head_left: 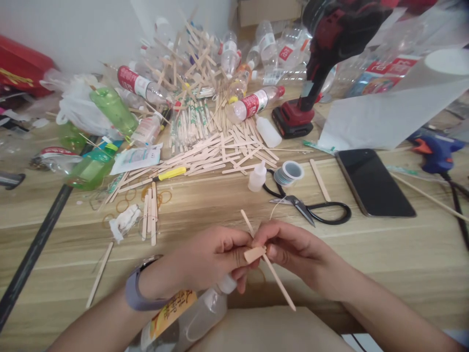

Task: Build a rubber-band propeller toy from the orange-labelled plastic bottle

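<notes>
Both hands meet above the table's near edge around a small piece made of wooden sticks. My left hand (216, 254), with a purple watch band on its wrist, pinches a short flat wooden piece (253, 254). Crossing under that piece is a long wooden stick (280, 284), which runs diagonally from upper left to lower right. My right hand (296, 252) has its thumb and finger closed at the crossing point; what exactly they grip there is small and partly hidden. A clear bottle (205, 313) with a yellow label lies below my left forearm.
Black scissors (302, 210), a wire spool (289, 172) and a small white bottle (257, 177) stand or lie beyond my hands. A phone (375, 183) is to the right. Farther back are piled sticks (212, 151), plastic bottles and a red-black power tool (296, 117).
</notes>
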Motion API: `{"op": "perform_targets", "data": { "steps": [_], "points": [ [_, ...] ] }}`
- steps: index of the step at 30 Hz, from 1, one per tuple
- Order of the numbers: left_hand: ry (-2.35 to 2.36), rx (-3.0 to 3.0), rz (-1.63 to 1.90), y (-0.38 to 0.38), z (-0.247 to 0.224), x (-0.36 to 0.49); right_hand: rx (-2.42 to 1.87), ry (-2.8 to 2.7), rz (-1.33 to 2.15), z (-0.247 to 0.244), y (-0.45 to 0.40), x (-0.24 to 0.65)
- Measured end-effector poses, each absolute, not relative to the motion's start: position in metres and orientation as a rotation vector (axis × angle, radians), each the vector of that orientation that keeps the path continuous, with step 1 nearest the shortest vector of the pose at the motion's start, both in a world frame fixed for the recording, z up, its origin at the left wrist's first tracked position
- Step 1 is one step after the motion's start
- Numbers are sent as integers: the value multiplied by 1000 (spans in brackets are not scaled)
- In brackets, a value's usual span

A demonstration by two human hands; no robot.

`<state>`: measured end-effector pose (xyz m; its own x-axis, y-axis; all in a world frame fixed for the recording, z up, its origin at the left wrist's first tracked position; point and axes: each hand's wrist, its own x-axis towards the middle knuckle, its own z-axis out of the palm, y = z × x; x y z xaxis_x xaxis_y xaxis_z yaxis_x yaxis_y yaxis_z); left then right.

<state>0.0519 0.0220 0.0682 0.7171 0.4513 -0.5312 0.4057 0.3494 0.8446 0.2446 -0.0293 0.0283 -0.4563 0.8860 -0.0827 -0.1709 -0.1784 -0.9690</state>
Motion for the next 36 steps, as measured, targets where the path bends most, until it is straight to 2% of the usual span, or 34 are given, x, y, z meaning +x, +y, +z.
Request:
{"op": "perform_targets", "data": {
  "steps": [5, 9, 18, 26, 36],
  "points": [
    [799, 1348, -32, 24, 67, 53, -983, -1507, 1899, 43, -23, 254],
    [776, 1367, -121, 27, 63, 51, -804, -1305, 2158, 45, -19, 253],
    [762, 1506, -219, 26, 75, 53, -846, -929, 2296, 31, -25, 256],
    [745, 1549, -292, 27, 76, 49, -865, -838, 2235, 25, -29, 258],
    [660, 1775, -354, 29, 72, 46, -1042, -1145, 2120, 41, -25, 275]
  ]
}}
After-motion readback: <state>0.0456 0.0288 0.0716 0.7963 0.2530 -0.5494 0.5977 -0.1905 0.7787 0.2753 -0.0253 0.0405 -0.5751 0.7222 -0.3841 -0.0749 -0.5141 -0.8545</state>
